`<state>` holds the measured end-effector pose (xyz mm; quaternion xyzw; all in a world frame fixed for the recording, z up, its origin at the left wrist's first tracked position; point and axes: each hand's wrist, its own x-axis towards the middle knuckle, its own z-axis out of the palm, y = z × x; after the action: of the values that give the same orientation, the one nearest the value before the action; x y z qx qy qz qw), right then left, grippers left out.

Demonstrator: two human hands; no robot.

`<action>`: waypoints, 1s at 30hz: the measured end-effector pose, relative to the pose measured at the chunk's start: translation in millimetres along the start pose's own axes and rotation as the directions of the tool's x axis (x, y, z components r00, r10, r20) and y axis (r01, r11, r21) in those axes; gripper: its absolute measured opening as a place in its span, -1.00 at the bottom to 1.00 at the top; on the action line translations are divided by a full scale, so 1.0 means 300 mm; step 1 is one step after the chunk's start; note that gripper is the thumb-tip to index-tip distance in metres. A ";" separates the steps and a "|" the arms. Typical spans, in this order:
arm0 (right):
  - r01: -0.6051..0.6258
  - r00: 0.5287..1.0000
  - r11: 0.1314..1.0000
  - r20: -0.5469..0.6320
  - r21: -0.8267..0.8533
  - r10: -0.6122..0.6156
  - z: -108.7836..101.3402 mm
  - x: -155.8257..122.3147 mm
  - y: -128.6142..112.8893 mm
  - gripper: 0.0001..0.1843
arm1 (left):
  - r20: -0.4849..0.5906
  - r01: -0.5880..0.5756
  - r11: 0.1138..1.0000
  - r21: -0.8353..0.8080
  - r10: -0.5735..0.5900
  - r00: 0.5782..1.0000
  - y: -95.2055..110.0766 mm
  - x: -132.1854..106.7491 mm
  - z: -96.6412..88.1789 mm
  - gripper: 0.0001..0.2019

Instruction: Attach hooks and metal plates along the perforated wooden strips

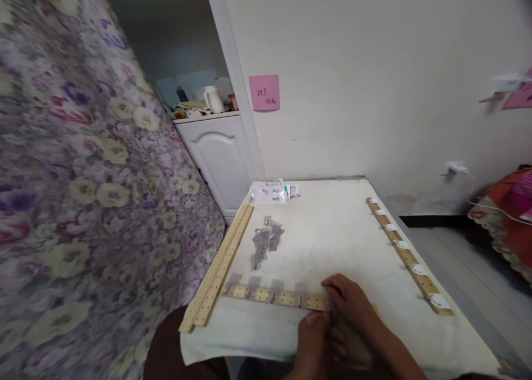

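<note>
A perforated wooden strip (pixel 261 294) lies crosswise near the table's front edge. Several small metal clips on clear plastic squares (pixel 276 287) are set along it at intervals. My left hand (pixel 312 335) is closed on the strip's right end, thumb on top and fingers curled at the edge. Just to the right, my right hand (pixel 351 299) hovers by the same end with its fingers pinched together; whatever is between them is hidden or too small to name. Farther back lies a loose pile of similar clips in clear plastic (pixel 266 239).
Two bare perforated strips (pixel 222 263) run along the table's left edge. On the right edge lies another strip (pixel 405 252) bearing several white cards with clips. Packaged cards (pixel 270 194) sit at the back left. A floral curtain (pixel 103 203) hangs on the left; a wall stands behind.
</note>
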<state>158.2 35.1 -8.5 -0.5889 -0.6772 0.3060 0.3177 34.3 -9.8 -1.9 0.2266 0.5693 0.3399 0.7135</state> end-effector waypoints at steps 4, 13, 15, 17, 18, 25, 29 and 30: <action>-0.006 1.000 1.000 -0.002 -0.015 0.006 0.001 -0.001 0.004 -0.75 | 0.008 -0.013 1.000 0.011 0.013 1.000 0.001 -0.002 0.002 -0.80; 0.014 1.000 1.000 -0.005 -0.007 -0.014 -0.015 -0.006 0.000 -0.73 | -0.024 -0.008 1.000 0.030 0.008 1.000 0.009 -0.011 0.011 -0.82; 0.024 1.000 1.000 -0.010 -0.004 -0.024 -0.021 -0.009 0.001 -0.73 | -0.023 -0.029 0.999 0.028 0.029 0.999 0.008 -0.012 0.010 -0.80; 0.026 1.000 1.000 -0.014 -0.002 -0.026 -0.029 -0.013 0.000 -0.73 | -0.026 -0.033 0.999 0.034 0.034 0.999 0.007 -0.011 0.010 -0.79; 0.020 1.000 1.000 -0.017 0.001 -0.020 -0.034 -0.016 -0.002 -0.73 | -0.028 -0.033 0.999 0.036 0.034 0.999 0.007 -0.011 0.010 -0.79; -0.017 1.000 0.999 0.006 0.031 0.017 -0.064 -0.035 -0.019 -0.71 | -0.035 -0.048 0.997 0.054 0.050 0.998 0.006 -0.012 0.015 -0.78; -0.006 1.000 0.999 0.004 0.043 0.006 -0.063 -0.036 -0.013 -0.69 | -0.020 -0.061 0.996 0.065 0.062 0.998 -0.002 -0.003 0.011 -0.74; -0.004 1.000 0.999 0.002 0.044 0.004 -0.062 -0.036 -0.011 -0.69 | -0.015 -0.069 0.996 0.064 0.070 0.997 -0.004 0.000 0.010 -0.72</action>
<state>171.9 24.7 4.8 -0.5829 -0.6695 0.3219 0.3293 37.3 -10.4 -2.2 0.2659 0.5775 0.3483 0.6888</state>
